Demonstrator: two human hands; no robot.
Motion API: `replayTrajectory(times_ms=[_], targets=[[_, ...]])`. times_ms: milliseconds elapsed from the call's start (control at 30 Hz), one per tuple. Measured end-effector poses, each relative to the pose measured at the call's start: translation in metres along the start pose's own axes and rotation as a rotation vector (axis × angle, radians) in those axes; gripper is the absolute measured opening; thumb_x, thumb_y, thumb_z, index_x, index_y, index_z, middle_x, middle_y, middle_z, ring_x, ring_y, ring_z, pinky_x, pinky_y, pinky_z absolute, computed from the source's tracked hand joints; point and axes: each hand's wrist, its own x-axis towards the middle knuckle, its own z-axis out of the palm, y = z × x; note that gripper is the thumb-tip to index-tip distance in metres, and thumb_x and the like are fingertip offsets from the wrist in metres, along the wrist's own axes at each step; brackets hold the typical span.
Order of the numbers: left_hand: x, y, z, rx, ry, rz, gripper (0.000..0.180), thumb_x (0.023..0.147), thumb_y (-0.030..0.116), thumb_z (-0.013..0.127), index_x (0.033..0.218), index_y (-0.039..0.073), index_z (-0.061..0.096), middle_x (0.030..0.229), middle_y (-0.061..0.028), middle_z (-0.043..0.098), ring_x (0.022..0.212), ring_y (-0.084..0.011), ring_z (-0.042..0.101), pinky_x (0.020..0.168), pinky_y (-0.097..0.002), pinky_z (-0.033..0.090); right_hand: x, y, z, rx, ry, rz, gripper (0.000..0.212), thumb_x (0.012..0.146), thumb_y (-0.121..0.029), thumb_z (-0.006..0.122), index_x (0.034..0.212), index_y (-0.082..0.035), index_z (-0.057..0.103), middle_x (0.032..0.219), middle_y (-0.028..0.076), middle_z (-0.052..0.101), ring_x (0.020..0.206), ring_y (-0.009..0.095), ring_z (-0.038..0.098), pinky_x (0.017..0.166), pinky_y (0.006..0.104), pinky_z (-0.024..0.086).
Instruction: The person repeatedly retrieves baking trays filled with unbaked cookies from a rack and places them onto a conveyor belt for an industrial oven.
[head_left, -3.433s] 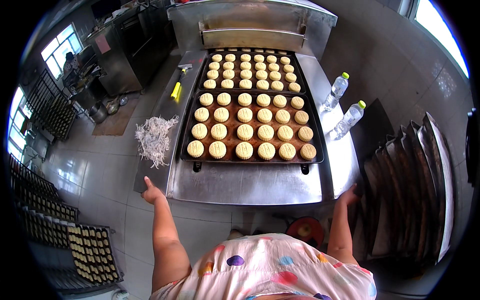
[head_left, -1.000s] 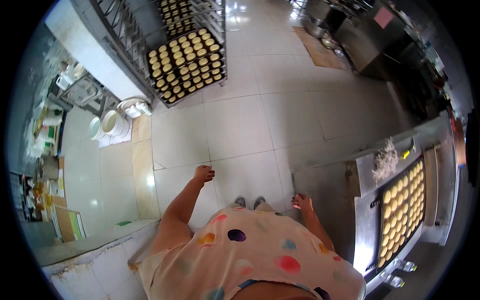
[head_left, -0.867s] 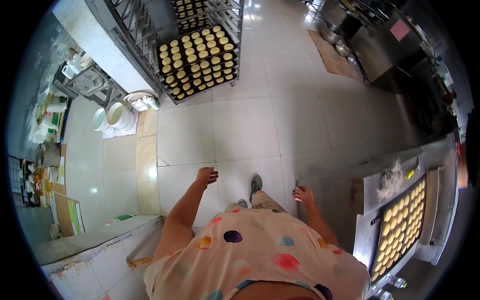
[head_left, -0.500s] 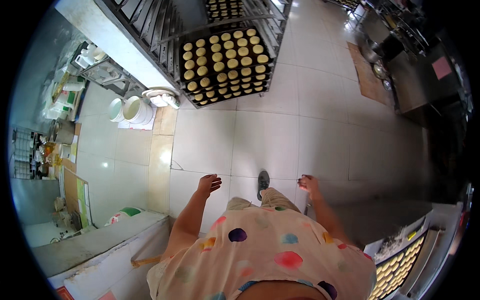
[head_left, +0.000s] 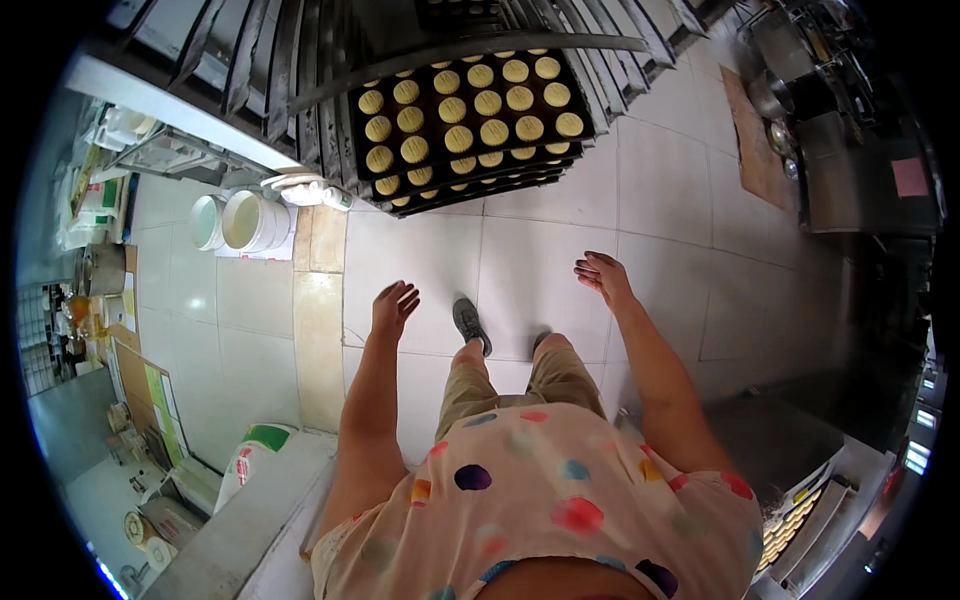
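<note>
Prob. metal rack [head_left: 480,45] w/ trays [head_left: 473,120]

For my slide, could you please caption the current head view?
Left hand and right hand, both empty, before a metal rack of round pastries.

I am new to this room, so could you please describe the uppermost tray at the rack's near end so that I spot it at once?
Find the big metal rack at the top of the picture. At its near end is a dark tray of round, pale-yellow cakes. It shows several rows of cakes, while the trays beneath show only a narrow front strip.
</note>
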Motion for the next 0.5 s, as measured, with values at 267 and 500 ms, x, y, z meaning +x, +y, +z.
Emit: replayTrajectory(times_ms=[267,500], targets=[[0.124,0.075,0.065,-0.127,-0.042,0.107,0.033,0.085,0.005,0.054,0.114,-0.006,0.043,0.103,-0.017,0.056,0.097,-0.0301,0.057,0.087,-0.0401,0.048,0.142,-0.048,0.053,0.239,-0.008,-0.028,0.036,0.082,-0.012,0.058,0.114,0.001,0.046,0.102,0.016,0.059,0.092,0.025,0.061,0.081,0.0347,0.051],[0.21,0.088,0.099,-0.269,-0.115,0.181,0.027,0.084,0.005,0.056,0.109,-0.003,0.049,0.1,-0.0111,0.057,0.091,-0.0205,0.057,0.084,-0.0345,0.047,0.256,-0.087,0.081,0.467,-0.086,-0.039,0.025,0.08,0.004,0.053,0.105,0.003,0.05,0.103,0.015,0.056,0.097,0.028,0.056,0.089,0.0372,0.047]])
